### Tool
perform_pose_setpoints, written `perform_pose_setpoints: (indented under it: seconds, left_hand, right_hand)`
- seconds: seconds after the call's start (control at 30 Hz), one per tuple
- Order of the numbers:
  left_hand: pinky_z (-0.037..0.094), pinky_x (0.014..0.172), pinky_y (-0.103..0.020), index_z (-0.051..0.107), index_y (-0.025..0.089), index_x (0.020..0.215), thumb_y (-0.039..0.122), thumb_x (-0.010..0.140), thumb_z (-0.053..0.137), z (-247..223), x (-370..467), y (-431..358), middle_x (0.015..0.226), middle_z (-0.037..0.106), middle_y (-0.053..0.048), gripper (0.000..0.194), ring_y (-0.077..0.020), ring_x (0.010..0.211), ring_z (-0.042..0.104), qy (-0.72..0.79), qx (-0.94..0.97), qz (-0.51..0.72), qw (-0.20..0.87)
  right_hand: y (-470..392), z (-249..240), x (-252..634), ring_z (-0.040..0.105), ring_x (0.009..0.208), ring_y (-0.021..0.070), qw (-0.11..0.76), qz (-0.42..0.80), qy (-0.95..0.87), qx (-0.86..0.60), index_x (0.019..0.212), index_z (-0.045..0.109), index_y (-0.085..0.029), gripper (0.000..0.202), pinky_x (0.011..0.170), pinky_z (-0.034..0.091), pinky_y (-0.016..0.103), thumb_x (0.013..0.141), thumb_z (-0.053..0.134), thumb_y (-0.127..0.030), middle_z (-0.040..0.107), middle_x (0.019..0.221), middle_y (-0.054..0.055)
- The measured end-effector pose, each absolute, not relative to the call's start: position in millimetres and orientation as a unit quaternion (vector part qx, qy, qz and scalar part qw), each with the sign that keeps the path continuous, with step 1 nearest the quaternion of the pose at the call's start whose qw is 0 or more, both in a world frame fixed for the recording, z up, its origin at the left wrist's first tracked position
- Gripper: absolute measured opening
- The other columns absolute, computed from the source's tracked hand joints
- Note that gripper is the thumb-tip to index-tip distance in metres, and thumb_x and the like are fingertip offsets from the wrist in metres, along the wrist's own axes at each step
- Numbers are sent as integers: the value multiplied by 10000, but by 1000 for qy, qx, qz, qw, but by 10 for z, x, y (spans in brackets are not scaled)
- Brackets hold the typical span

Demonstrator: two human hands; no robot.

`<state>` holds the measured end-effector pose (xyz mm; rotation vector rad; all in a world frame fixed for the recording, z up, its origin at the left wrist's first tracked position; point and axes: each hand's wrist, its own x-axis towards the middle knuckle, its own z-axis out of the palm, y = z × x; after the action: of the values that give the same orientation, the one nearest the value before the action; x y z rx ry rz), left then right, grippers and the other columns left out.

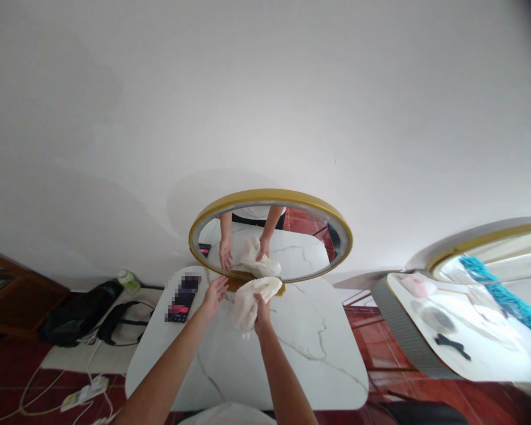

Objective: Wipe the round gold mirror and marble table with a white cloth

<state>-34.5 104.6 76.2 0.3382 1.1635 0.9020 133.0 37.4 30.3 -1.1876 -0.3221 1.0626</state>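
A cream-white cloth (pixel 246 301) hangs bunched in my right hand (pixel 262 311), its fingers closed round it, just in front of the mirror's base (pixel 234 284). To the left of the cloth, my left hand (pixel 215 293) is empty, fingers stretched out towards the lower rim of the mirror. Whether those fingertips touch the rim or the base I cannot tell. The oval-looking mirror (pixel 301 239) has a gold frame and stands on the marbled white table (pixel 310 354). Both hands and the cloth show in its glass.
A phone (pixel 183 299), partly blurred out, lies at the table's left. Further left are a black bag (pixel 82 313), a green-labelled bottle (pixel 129 281) and a power strip (pixel 85 394) with cables on the floor. A second white table (pixel 482 369) with another mirror stands right. The wall (pixel 265 106) rises behind.
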Motion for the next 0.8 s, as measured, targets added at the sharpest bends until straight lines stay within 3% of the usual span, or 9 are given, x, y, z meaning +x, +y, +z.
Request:
perform_pose_setpoints:
  seconds: [0.23,0.37,0.47,0.6,0.8]
  left_hand:
    - [430,889,-336,567,191,1121,295,901,349,732,293,947,1278,571,-112,327,-213,1179,538,512,110,372,766]
    - [470,809,-299,548,176,1119,300,908,339,706,737,955,1198,613,-126,322,-193,1051,620,495,80,363,785]
    - [483,764,-289,539,169,1116,316,918,321,693,982,977,1164,625,-132,330,-192,1008,639,485,62,360,794]
    - [492,746,-299,525,186,1128,339,924,311,704,1116,999,1143,633,-124,333,-202,1012,638,473,44,367,800]
    - [501,718,-293,550,161,1063,362,922,320,709,1122,1006,1237,587,-138,336,-213,1027,632,474,27,370,798]
  right_hand:
    - [155,493,2114,638,840,216,672,369,-90,-636,1217,441,-171,619,732,526,340,678,606,-426,659,989,61]
    - [134,804,2489,594,1000,237,678,299,-137,-658,1236,444,-164,641,867,481,359,699,624,-464,611,1137,97]
    - [180,1000,2670,486,1182,256,679,242,-173,-671,1322,371,-166,749,999,388,375,698,650,-469,508,1303,118]
    - [269,1102,2751,331,1323,264,675,200,-201,-681,1403,242,-166,837,1063,319,394,724,624,-474,360,1430,137]
    - [335,977,2535,186,1391,283,653,230,-241,-680,1378,285,-136,848,1107,251,420,682,632,-474,304,1457,164]
